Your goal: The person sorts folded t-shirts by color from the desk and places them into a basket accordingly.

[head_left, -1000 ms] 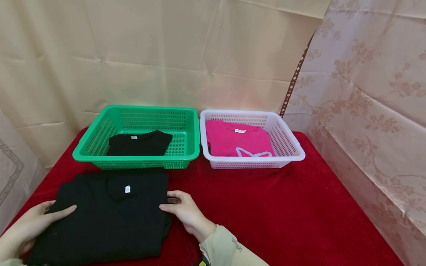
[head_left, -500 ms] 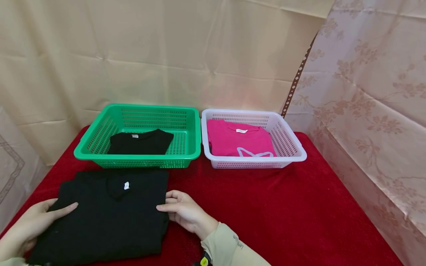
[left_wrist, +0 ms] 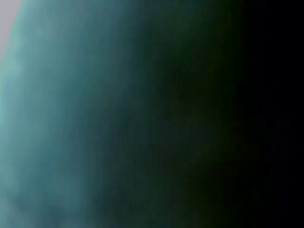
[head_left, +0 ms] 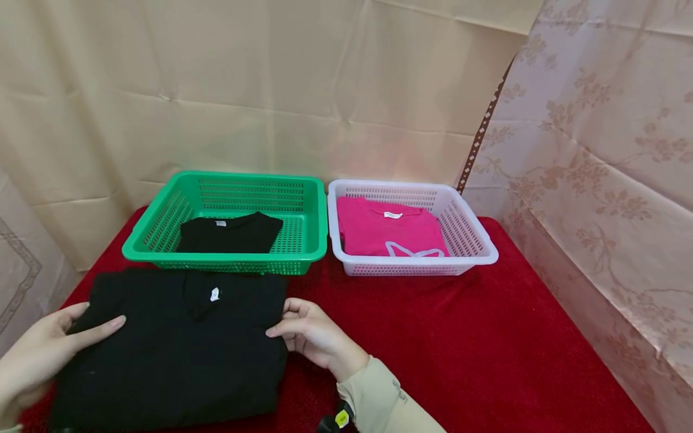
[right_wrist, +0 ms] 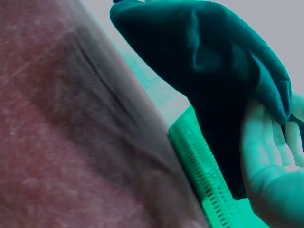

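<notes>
A folded black T-shirt point(head_left: 173, 355) with a white neck label is at the front left in the head view, held from both sides. My left hand point(head_left: 46, 349) grips its left edge, thumb on top and the fingers mostly hidden beneath. On the opposite edge, my right hand point(head_left: 319, 340) pinches the cloth between thumb and curled fingers. The right wrist view shows the shirt point(right_wrist: 213, 57) raised off the red cloth, its edge drooping over my right hand point(right_wrist: 270, 171). Only blurred dark cloth fills the left wrist view.
Behind the shirt stands a green basket point(head_left: 227, 257) with a folded black garment point(head_left: 230, 236) inside. To its right, a white basket point(head_left: 411, 260) contains a folded pink shirt point(head_left: 387, 231). Red cloth point(head_left: 460, 349) covers the table; curtains point(head_left: 260, 90) hang behind and at the sides.
Both hands have raised the black T-shirt, and its right edge has shifted slightly right and up with my right hand. The baskets stay where they were.
</notes>
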A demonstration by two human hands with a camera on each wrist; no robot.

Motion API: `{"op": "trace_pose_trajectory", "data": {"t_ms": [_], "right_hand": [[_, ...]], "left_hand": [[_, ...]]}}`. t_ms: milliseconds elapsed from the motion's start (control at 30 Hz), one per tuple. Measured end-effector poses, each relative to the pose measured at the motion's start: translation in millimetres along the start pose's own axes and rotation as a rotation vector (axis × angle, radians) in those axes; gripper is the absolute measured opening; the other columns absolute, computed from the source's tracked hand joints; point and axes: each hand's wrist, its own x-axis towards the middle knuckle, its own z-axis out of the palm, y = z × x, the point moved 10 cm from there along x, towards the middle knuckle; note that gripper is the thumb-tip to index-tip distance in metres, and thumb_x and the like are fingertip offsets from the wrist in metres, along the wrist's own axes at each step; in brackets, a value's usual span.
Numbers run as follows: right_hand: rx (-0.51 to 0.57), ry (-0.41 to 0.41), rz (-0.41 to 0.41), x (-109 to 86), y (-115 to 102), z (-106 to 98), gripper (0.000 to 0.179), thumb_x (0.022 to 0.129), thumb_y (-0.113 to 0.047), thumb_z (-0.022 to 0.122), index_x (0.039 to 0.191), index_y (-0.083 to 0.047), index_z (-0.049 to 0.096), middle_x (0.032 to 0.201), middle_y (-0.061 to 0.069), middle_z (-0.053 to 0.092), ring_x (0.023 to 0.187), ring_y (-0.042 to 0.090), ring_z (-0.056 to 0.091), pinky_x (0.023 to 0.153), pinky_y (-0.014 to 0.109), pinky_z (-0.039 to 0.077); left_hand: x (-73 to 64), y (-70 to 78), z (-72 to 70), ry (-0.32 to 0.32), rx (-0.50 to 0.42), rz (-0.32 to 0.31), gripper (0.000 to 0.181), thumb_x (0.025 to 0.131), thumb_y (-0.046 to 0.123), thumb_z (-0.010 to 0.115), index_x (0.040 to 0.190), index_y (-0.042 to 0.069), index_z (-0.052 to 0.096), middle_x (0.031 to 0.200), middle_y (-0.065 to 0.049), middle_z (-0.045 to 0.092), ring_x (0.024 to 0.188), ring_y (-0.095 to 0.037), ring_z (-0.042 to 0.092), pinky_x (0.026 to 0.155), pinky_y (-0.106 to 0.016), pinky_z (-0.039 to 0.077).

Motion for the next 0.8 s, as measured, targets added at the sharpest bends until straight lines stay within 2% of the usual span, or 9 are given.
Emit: {"op": "trace_pose_trajectory", "data": {"t_ms": [67,100,200,400,533,633,800], "right_hand": [[-0.001,-0.017,-0.017,-2.9,-7,1,0.022,0.088,0.004,0.054,0.093,-0.016,0.061,0.084,-0.007,0.073,0.077,0.006,0.071,0.072,0.025,0.059],[0.001,-0.023,-0.025,-4.3,-10,2,0.022,0.088,0.004,0.054,0.095,-0.016,0.061,0.085,-0.007,0.073,0.077,0.006,0.072,0.072,0.024,0.059],[0.011,-0.027,-0.05,-8.8,-22,4,0.023,0.089,0.004,0.052,0.099,-0.016,0.061,0.086,-0.007,0.074,0.076,0.006,0.071,0.071,0.024,0.059],[0.029,-0.024,-0.098,-17.8,-45,6,0.024,0.091,0.004,0.049,0.1,-0.015,0.06,0.089,-0.006,0.073,0.076,0.006,0.071,0.071,0.023,0.059],[0.025,-0.023,-0.134,-22.7,-63,7,0.025,0.091,0.004,0.049,0.102,-0.015,0.06,0.091,-0.006,0.072,0.077,0.006,0.07,0.073,0.023,0.059],[0.002,0.003,-0.156,-24.2,-77,6,0.022,0.091,0.003,0.05,0.1,-0.015,0.059,0.089,-0.006,0.072,0.075,0.007,0.069,0.072,0.023,0.058],[-0.047,0.06,-0.171,-23.8,-102,2,0.018,0.091,0.001,0.051,0.1,-0.014,0.056,0.085,-0.005,0.072,0.073,0.008,0.069,0.071,0.024,0.059]], "left_hand": [[-3.8,8.1,0.9,-0.002,-0.014,0.022,0.023,0.104,0.03,0.052,0.125,0.033,0.044,0.098,0.022,0.071,0.085,-0.019,0.074,0.072,-0.04,0.062],[-5.5,12.0,1.9,-0.001,-0.032,0.037,0.019,0.104,0.028,0.052,0.118,0.038,0.044,0.099,0.023,0.071,0.085,-0.019,0.074,0.071,-0.04,0.062],[-10.5,27.9,5.4,-0.004,-0.075,0.107,0.025,0.105,0.021,0.049,0.119,0.041,0.046,0.102,0.024,0.07,0.085,-0.018,0.074,0.068,-0.04,0.062],[-17.0,59.9,12.1,-0.029,-0.286,0.25,0.034,0.105,0.01,0.047,0.126,0.036,0.054,0.104,0.015,0.073,0.082,-0.021,0.074,0.064,-0.041,0.061],[-20.5,82.5,13.6,-0.073,-0.357,0.357,0.037,0.105,0.006,0.042,0.133,0.028,0.051,0.106,0.006,0.073,0.083,-0.024,0.075,0.062,-0.044,0.061],[-20.9,97.6,15.0,-0.113,-0.367,0.427,0.037,0.106,0.003,0.038,0.137,0.023,0.047,0.108,0.002,0.072,0.085,-0.025,0.074,0.062,-0.044,0.061],[-18.1,119.6,18.4,-0.155,-0.323,0.496,0.037,0.107,0.004,0.036,0.139,0.02,0.04,0.114,0.003,0.07,0.088,-0.022,0.074,0.063,-0.043,0.061]]}}
